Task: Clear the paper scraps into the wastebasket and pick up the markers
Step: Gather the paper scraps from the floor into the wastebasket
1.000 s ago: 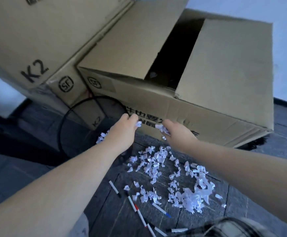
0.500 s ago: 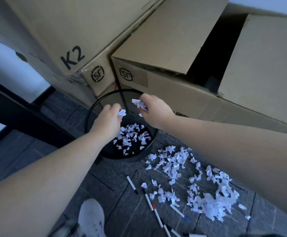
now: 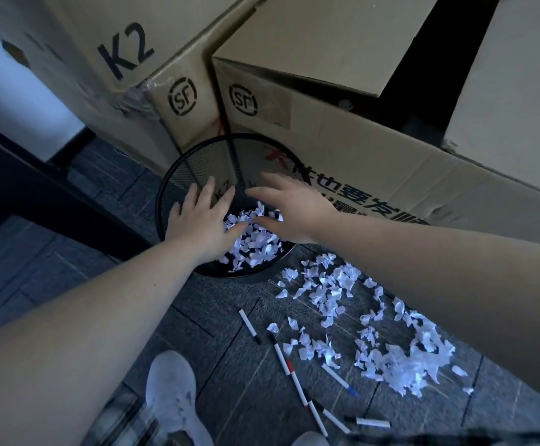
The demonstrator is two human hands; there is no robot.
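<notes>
A black mesh wastebasket [image 3: 178,175] stands on the dark floor against cardboard boxes, with white paper scraps [image 3: 256,243] heaped inside. My left hand [image 3: 201,220] and my right hand [image 3: 289,204] hover over its mouth, fingers spread, holding nothing. More white scraps [image 3: 391,358] lie scattered on the floor to the right of the basket. Several white markers lie below them: one with a black tip [image 3: 249,326], a red-banded one [image 3: 289,370], a blue-tipped one [image 3: 339,379] and others [image 3: 368,422] near the bottom edge.
Large cardboard boxes [image 3: 375,162] marked K2 [image 3: 124,49] and SF rise right behind the basket. A dark beam [image 3: 37,188] crosses the left side. My white shoe [image 3: 172,394] rests on the floor at the bottom, left of the markers.
Both hands carried pinches of scraps from the floor pile over the basket and opened their fingers; the scraps dropped in. The view tilted down toward the basket.
</notes>
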